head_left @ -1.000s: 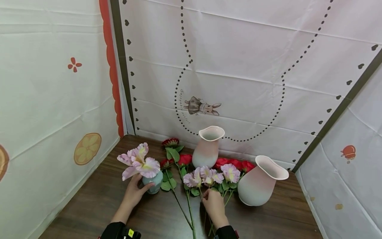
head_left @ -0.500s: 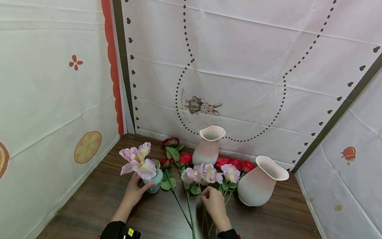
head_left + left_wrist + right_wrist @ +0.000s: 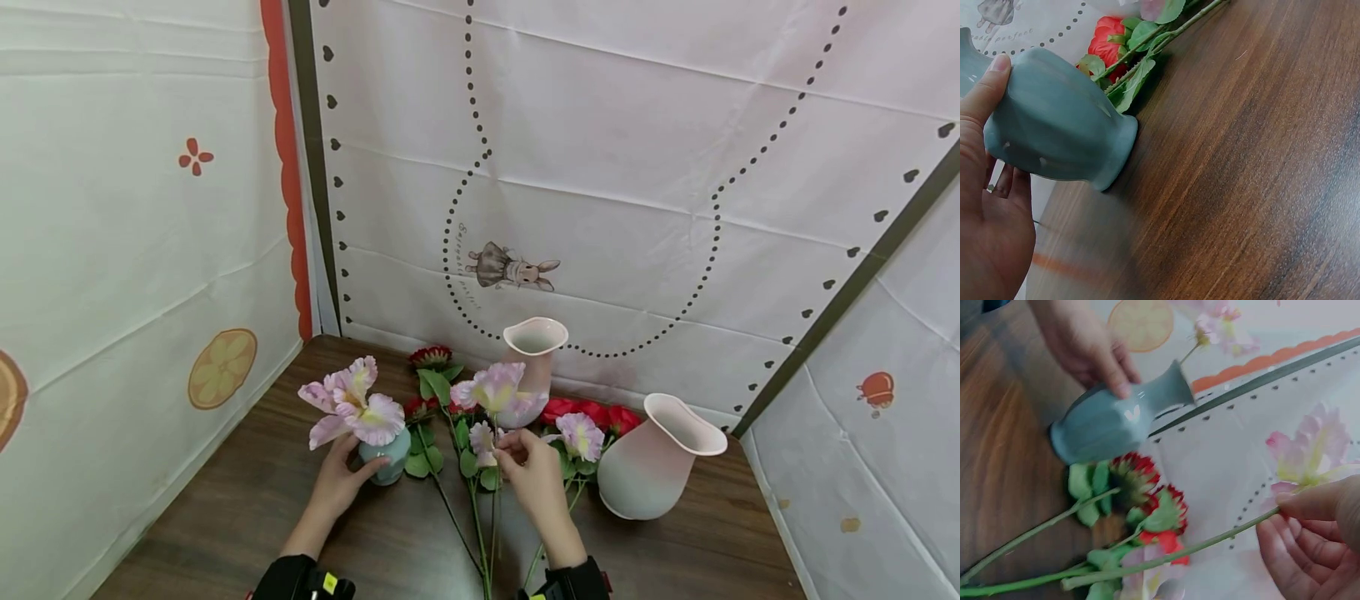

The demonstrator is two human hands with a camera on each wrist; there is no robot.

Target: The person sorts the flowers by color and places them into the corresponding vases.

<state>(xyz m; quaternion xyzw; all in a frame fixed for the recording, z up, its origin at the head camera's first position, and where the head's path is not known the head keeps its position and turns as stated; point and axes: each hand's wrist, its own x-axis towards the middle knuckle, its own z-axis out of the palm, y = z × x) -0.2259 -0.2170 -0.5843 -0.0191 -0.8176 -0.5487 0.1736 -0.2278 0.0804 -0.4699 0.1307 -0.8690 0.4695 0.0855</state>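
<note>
My left hand grips the small blue-green vase, fingers and thumb around its body, with the base on the table in the left wrist view. A pink-and-yellow iris stands in the vase, its bloom leaning left. Between thumb and fingertips my right hand pinches the stem of another artificial iris, just below its bloom. That bloom overlaps the rear pink-and-white vase in the head view. Two more pink blooms, one left of my right hand and one beyond it, lie lower.
Red flowers with green leaves lie along the back of the wooden table, their long stems pointing forward. A larger pink-and-white vase stands at the right. Printed cloth walls enclose the table.
My right hand has raised one iris up out of the group of pink blooms, its stem now nearly upright. My left hand stays on the small vase; the iris in it shifts slightly.
</note>
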